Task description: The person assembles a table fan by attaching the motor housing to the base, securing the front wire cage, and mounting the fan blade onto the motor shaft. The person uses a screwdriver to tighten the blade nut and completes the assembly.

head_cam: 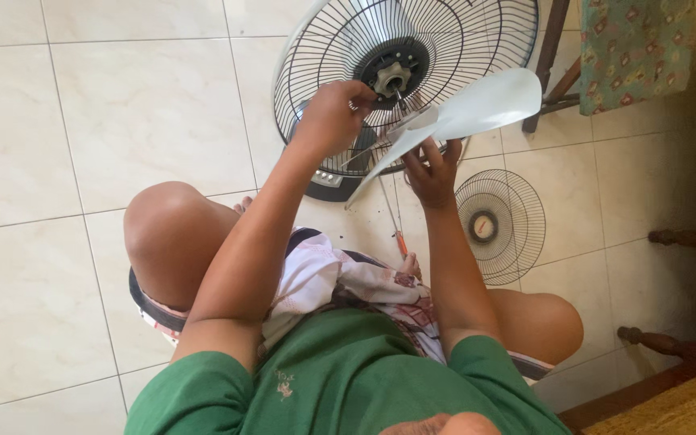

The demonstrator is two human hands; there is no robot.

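A stand fan with its rear wire guard (477,40) faces me on the tiled floor, its motor hub (394,77) bare in the middle. My left hand (333,113) is closed just left of the hub, fingers at the shaft. My right hand (431,171) holds the pale grey fan blade (477,109) from below, tilted in front of the guard. What the left hand pinches is hidden.
The detached front wire guard (499,226) lies on the floor to the right. A screwdriver with a red handle (401,240) lies between my knees. The fan's dark base (328,182) sits below the guard. Wooden furniture legs (670,344) and a patterned cloth (634,48) stand at right.
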